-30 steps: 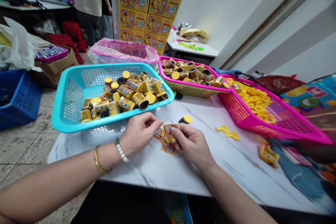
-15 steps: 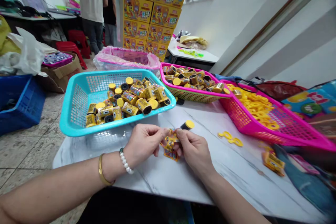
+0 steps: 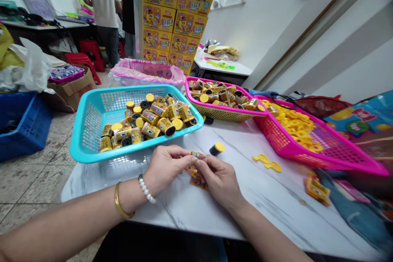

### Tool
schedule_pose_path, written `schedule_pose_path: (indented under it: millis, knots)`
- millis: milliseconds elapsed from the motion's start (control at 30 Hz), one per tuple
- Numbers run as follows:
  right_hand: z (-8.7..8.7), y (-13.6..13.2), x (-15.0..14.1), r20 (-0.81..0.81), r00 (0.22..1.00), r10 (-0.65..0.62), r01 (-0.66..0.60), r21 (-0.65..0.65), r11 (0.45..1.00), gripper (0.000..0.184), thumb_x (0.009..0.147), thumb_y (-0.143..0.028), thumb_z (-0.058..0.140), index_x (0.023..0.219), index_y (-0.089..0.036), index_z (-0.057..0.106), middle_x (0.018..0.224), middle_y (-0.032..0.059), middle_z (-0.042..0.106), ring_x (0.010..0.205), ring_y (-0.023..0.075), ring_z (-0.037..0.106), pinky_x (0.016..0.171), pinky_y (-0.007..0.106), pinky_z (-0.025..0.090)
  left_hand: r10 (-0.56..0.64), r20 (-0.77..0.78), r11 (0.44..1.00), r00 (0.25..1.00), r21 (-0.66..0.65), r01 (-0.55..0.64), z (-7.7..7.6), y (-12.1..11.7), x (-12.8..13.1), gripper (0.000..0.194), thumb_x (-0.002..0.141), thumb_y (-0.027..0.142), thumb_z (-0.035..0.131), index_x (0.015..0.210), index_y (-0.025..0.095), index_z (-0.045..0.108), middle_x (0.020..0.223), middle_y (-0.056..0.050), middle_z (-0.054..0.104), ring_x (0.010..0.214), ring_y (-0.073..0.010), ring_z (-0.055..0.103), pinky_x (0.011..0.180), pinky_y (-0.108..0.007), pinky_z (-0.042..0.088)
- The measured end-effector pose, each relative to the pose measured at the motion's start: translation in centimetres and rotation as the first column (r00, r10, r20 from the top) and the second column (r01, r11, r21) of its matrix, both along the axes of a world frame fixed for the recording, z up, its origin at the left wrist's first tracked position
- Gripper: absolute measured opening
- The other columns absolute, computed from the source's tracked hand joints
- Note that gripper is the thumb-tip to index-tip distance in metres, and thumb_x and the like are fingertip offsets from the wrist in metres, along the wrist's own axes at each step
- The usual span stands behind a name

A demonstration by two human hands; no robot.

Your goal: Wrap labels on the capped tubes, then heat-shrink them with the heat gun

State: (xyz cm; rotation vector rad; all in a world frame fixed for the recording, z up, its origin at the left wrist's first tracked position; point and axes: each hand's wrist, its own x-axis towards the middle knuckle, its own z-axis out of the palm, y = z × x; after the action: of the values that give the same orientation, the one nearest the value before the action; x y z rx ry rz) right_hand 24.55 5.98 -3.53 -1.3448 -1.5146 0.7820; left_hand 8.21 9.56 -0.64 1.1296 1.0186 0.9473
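The fingertips (image 3: 188, 156) of the left hand (image 3: 167, 167) and the right hand (image 3: 219, 180) are brought together and closed on a small cluster of orange-and-yellow printed packets (image 3: 199, 181). The hands partly hide the packets, so the grip on each cannot be determined. The packets are held just above the white marble table (image 3: 178, 213), near and to the right of the turquoise basket (image 3: 92, 156). One black cylinder with a yellow cap (image 3: 217, 148) stands alone on the table, just beyond the right hand. The turquoise basket holds a large quantity of yellow-labelled cylinders (image 3: 150, 130). Farther right, a pink-rimmed basket (image 3: 221, 108) is well stocked with similar cylinders, and a magenta basket (image 3: 294, 153) holds a heap of yellow rings (image 3: 297, 129). Several loose yellow rings (image 3: 267, 163) lie on the table.
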Motion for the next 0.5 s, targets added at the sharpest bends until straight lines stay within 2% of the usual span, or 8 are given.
schedule_pose_path:
  millis: [167,300,367,433,500]
  knots:
    - [-0.4,0.2,-0.2,0.095,0.995,-0.024,0.018,0.066,0.998,0.044,0.089,-0.045,0.061,0.056,-0.018,0.053,0.052,-0.0033,0.047,0.049,0.0085,0.04,0.046,0.022,0.034,0.073,0.015,0.995,0.997,0.069,-0.074,0.7,0.0,0.1,0.004,0.062,0.011,0.078,0.061,0.014,0.077,0.064,-0.002,0.066,0.062,-0.0108,0.057,0.058,-0.021,0.044]
    - [-0.3,0.2,-0.1,0.154,0.988,-0.005,-0.011,0.102,0.995,0.044,0.092,-0.044,0.057,0.056,-0.019,0.053,0.05,-0.0039,0.046,0.047,0.0088,0.04,0.046,0.023,0.034,-0.006,0.004,0.995,1.0,-0.098,0.007,1.0,0.2,0.0,0.005,0.071,0.014,0.073,0.067,0.011,0.075,0.053,0.001,0.06,0.041,-0.0061,0.044,0.043,-0.02,0.033]
    - [0.1,0.4,0.6,0.205,0.978,-0.032,-0.002,0.163,0.987,0.04,0.093,-0.043,0.055,0.062,-0.019,0.06,0.052,-0.0027,0.052,0.048,0.0102,0.045,0.049,0.024,0.039,-0.032,0.012,0.988,0.999,-0.154,0.034,0.8,0.4,0.0,0.009,0.077,0.018,0.071,0.071,0.011,0.072,0.047,0.002,0.056,0.034,-0.0055,0.04,0.039,-0.02,0.026]
    - [0.4,0.8,1.8,0.288,0.939,-0.19,0.103,0.29,0.951,0.03,0.091,-0.043,0.057,0.077,-0.019,0.069,0.069,0.0023,0.064,0.059,0.0142,0.057,0.059,0.027,0.048,-0.052,0.03,0.979,0.998,-0.198,0.057,0.5,0.6,-0.1,0.014,0.082,0.019,0.067,0.071,0.011,0.068,0.042,0.003,0.052,0.032,-0.0057,0.04,0.038,-0.019,0.022]
    - [0.5,1.5,3.3,0.394,0.83,-0.394,0.231,0.402,0.886,0.029,0.084,-0.046,0.064,0.095,-0.02,0.073,0.095,0.0095,0.068,0.08,0.0213,0.064,0.074,0.036,0.053,-0.084,0.061,0.962,0.995,-0.255,0.097,0.2,0.8,0.0,0.015,0.084,0.017,0.065,0.07,0.012,0.065,0.041,0.003,0.051,0.031,-0.0049,0.039,0.038,-0.018,0.02]
